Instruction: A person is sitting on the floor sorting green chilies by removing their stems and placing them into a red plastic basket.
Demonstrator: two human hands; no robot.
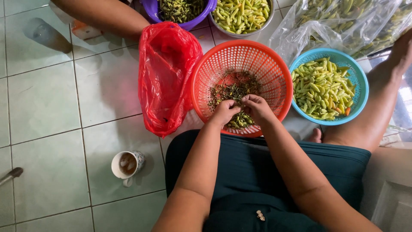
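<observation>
Both hands meet over the orange basket (274,73): the left hand (224,111) and right hand (257,107) pinch closed on a chilli too hidden to make out. Just beyond the grip lies a heap of stems (231,90) — to its right, the blue basket (359,81) of green chillies (322,88) sits well filled, so much looks done.

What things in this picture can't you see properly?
All from the head view:
- What the left hand and right hand pinch: hidden by the fingers, over the orange basket.
- Purple bowl and metal bowl: cut off by the top edge.
- Inside the red plastic bag: hidden by its folds.
- Metal handle: cut off at the left edge.
- Drink in the mug: too small to tell.
</observation>
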